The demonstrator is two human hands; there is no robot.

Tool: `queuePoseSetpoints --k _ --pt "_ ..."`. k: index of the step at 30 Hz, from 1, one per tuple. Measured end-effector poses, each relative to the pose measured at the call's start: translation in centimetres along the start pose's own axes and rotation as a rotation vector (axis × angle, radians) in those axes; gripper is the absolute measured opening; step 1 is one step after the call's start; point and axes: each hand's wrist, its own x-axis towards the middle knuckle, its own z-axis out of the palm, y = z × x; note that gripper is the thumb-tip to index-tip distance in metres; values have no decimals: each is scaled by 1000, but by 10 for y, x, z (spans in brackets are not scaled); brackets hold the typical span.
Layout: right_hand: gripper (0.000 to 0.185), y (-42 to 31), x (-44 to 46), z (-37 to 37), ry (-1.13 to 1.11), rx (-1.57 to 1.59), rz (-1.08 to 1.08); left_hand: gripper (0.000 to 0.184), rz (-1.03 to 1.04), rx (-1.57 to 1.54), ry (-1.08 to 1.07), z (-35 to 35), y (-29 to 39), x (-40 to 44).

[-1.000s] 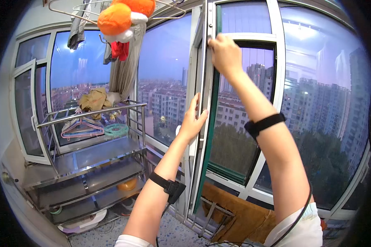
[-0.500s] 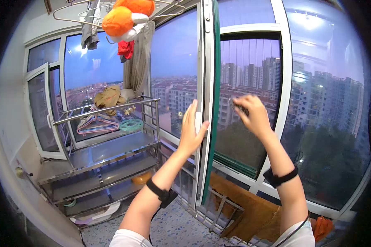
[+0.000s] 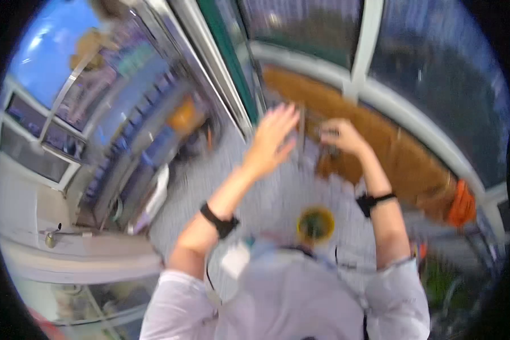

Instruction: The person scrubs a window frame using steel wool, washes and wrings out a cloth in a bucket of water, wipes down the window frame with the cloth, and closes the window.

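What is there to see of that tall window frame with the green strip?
The window frame is pale and tall, perhaps metal or plastic, with a dark green strip running along one side. Blurred, it slants down from the picture's top edge, left of centre, its lower end near the left hand; I cannot tell whether they touch.

A pale short-sleeved top (image 3: 292, 289) is worn, with black straps on both forearms.
The left forearm is ringed by a black band (image 3: 210, 215), to which a dark, blocky module (image 3: 227, 228) is fixed; a similar strap (image 3: 384, 198) with a dark block (image 3: 365, 205) is worn on the right. A thin black cable (image 3: 208, 269) is seen beside the left sleeve (image 3: 178, 303), lower centre-left of the frame. Fine detail is blurred.
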Motion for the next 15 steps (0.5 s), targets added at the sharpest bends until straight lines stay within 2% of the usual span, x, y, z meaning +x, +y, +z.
queuePoseSetpoints --k 1,3,6,8,12,14,15 --pt "36 56 -13 32 69 -162 -21 58 -9 -46 -87 14 -3 -6" --pt "37 91 -57 76 -6 -100 215 57 -36 -172 -257 43 -5 -29" --pt "42 164 -124 145 -73 -30 379 56 -38 -309 -428 94 -25 -67" --pt "43 207 -174 194 -138 212 768 54 -137 -378 -761 131 -37 -96" --pt "37 247 -277 287 28 374 1070 51 -31 -448 -938 210 -41 -149" --pt "39 270 -325 347 3 58 1114 48 -126 -447 -1108 246 -39 -176" --pt "40 260 -331 351 -5 179 1158 48 -123 -469 -1119 262 -38 -190"
